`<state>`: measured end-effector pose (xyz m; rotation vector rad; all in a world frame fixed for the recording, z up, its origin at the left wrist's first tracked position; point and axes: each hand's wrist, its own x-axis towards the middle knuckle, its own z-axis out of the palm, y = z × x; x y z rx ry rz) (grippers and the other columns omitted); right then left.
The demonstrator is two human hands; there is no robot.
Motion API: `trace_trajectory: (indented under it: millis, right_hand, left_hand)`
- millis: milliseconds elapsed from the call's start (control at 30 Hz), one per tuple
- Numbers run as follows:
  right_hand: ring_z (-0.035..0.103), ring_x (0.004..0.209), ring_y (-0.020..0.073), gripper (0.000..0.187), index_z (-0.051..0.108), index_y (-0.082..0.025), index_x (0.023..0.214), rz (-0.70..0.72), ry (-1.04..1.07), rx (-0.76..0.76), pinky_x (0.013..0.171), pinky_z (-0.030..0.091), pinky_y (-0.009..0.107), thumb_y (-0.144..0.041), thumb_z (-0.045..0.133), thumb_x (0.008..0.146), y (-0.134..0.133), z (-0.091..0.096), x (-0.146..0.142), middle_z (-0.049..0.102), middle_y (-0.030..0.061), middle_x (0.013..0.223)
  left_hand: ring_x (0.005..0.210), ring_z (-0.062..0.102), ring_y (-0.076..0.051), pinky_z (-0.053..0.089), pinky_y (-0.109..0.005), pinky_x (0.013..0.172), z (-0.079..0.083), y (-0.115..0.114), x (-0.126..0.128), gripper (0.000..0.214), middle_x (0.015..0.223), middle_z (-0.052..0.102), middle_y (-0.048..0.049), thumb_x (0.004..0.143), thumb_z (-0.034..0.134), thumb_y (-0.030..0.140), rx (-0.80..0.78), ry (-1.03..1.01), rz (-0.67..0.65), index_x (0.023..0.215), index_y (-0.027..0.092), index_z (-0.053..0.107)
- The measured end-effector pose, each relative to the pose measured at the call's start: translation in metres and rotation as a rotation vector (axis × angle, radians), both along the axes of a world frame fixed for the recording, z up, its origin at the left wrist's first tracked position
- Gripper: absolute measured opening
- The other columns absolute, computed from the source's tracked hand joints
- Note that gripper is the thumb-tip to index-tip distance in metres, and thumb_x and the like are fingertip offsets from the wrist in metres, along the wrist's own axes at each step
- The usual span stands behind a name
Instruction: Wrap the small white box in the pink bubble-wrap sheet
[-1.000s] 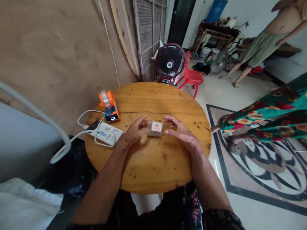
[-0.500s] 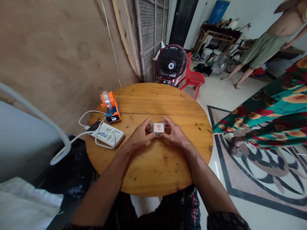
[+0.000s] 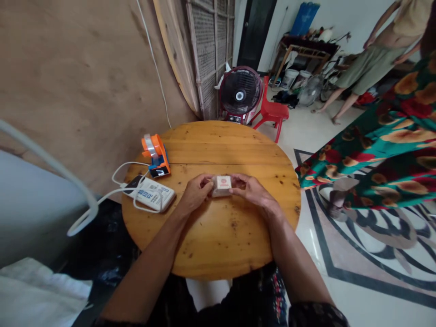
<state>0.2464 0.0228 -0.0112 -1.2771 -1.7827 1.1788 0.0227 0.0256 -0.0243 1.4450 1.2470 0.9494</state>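
Note:
A small pale box [image 3: 224, 183] with a red print on its top rests on the round wooden table [image 3: 218, 245]. Its sides look greyish and shiny, as if in clear wrap. My left hand [image 3: 196, 194] is closed at the box's left end, thumb and fingertips pinched together there. On the opposite end, my right hand [image 3: 252, 190] grips with the thumb in front and bent fingers behind. The far side of the box is hidden.
An orange and blue tape dispenser [image 3: 156, 156] stands at the table's left. Near it lies a white power bank [image 3: 155, 194] with a looped white cable [image 3: 85, 211]. Beyond are a fan [image 3: 240, 93] and a red chair [image 3: 274, 111]. Two people stand at right.
My fingers have closed in from around the box onto its two ends. The person in floral trousers and the one in shorts have shifted slightly.

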Motion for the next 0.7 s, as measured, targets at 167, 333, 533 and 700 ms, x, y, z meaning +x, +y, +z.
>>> trace_trajectory:
  millis: [167, 333, 533, 700]
  right_hand:
    - [0.063, 0.079, 0.0156, 0.037, 0.066, -0.016, 0.106, 0.025, 0.1, 0.049, 0.08, 0.05, 0.031, -0.031, 0.072, 0.072, 0.002, -0.007, -0.017, 0.067, 0.0023, 0.086]
    - [0.062, 0.078, 0.015, 0.034, 0.065, -0.016, 0.102, 0.028, 0.093, 0.052, 0.077, 0.049, 0.03, -0.031, 0.072, 0.072, 0.002, -0.009, -0.017, 0.066, 0.0021, 0.086]
    - [0.057, 0.068, 0.0125, 0.069, 0.048, -0.02, 0.13, 0.049, 0.02, 0.003, 0.065, 0.047, 0.026, -0.037, 0.077, 0.069, 0.002, -0.008, -0.004, 0.062, -0.0018, 0.081]
    - [0.057, 0.069, 0.0137, 0.057, 0.058, -0.02, 0.121, 0.048, -0.146, 0.064, 0.063, 0.044, 0.026, -0.039, 0.075, 0.07, 0.0, -0.004, -0.007, 0.063, -0.001, 0.08]
  left_hand:
    - [0.05, 0.052, -0.009, 0.044, -0.02, 0.047, 0.003, -0.001, 0.004, 0.028, 0.071, 0.065, -0.0019, 0.074, 0.052, 0.023, -0.01, -0.039, -0.037, 0.092, 0.012, 0.069]
    - [0.051, 0.054, -0.01, 0.046, -0.021, 0.05, 0.005, 0.0, 0.002, 0.026, 0.064, 0.061, 0.001, 0.068, 0.054, 0.023, -0.092, -0.157, -0.048, 0.087, 0.013, 0.069]
    - [0.046, 0.052, -0.01, 0.04, -0.02, 0.04, 0.003, -0.001, 0.004, 0.028, 0.057, 0.056, 0.0028, 0.074, 0.059, 0.036, -0.103, -0.187, 0.032, 0.091, 0.014, 0.063]
    - [0.038, 0.043, -0.008, 0.033, -0.019, 0.038, 0.006, -0.003, 0.002, 0.039, 0.049, 0.05, 0.0053, 0.081, 0.057, 0.046, -0.07, -0.046, -0.025, 0.098, 0.013, 0.066]
